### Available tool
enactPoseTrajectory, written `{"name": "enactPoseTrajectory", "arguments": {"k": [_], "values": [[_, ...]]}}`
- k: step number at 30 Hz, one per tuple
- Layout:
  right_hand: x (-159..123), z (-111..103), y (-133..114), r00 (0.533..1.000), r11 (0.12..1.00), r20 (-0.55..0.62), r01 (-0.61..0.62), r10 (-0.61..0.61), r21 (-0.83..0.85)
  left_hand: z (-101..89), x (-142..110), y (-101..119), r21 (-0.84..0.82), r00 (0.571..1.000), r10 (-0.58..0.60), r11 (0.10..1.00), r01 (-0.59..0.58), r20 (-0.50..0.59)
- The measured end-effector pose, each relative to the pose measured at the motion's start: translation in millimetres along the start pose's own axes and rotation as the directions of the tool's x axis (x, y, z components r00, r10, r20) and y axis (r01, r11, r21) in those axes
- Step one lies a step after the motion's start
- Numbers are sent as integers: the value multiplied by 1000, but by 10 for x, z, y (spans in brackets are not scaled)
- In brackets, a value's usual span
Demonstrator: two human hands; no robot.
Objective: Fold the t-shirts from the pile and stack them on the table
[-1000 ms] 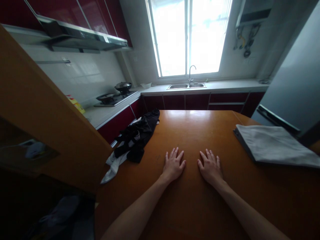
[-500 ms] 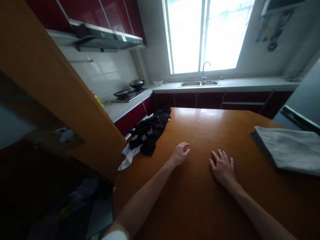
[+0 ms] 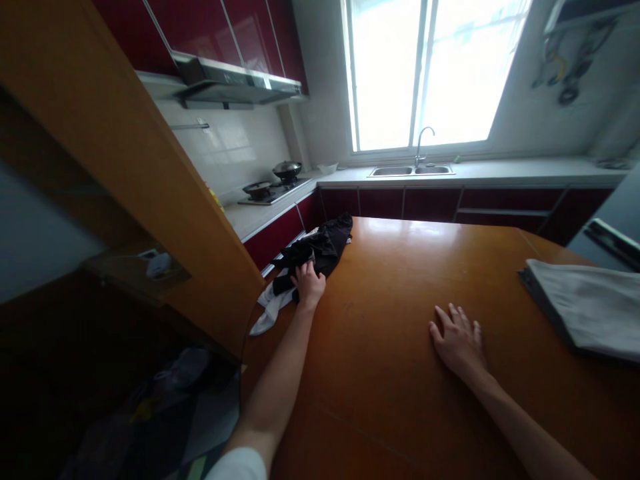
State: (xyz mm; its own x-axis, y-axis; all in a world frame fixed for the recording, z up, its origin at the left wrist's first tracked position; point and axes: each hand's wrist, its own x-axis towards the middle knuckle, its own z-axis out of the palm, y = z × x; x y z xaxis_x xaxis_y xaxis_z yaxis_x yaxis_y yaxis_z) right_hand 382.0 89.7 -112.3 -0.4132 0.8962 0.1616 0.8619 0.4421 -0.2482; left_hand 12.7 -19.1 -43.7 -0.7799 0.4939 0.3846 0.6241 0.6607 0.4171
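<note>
A crumpled pile of black and white clothes [image 3: 327,243] lies along the left edge of the wooden table [image 3: 380,373]. My left hand [image 3: 309,285] is over the near side of this pile, fingertips against the dark cloth. Its fingers are slightly bent and a little apart, and I see no cloth gripped in them. Flat on the table to the right rests my right hand [image 3: 459,341], fingers spread, holding nothing. Beyond it, at the table's right side, sits a folded stack of light grey and darker cloth [image 3: 590,303].
A wooden partition [image 3: 200,233] rises beside the table's left edge. Past the table run a counter with a double sink [image 3: 413,171] and a stove [image 3: 275,191] with two pans. Several objects lie on the dark floor at lower left.
My left hand has moved left and forward from the bare tabletop to the clothes pile. My right hand stays flat on the table. The view has shifted slightly left.
</note>
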Motion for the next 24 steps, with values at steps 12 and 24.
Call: {"name": "enactPoseTrajectory", "arguments": {"k": [12,24], "values": [[15,13,1,1000,1000,8,-4,4,0,90,-397,730,-398,888,451,801,-447,-90],[17,-44,-38,999,1000,28,-20,21,-2,321,-1123,1034,-510,625,750,632,-583,216]]}}
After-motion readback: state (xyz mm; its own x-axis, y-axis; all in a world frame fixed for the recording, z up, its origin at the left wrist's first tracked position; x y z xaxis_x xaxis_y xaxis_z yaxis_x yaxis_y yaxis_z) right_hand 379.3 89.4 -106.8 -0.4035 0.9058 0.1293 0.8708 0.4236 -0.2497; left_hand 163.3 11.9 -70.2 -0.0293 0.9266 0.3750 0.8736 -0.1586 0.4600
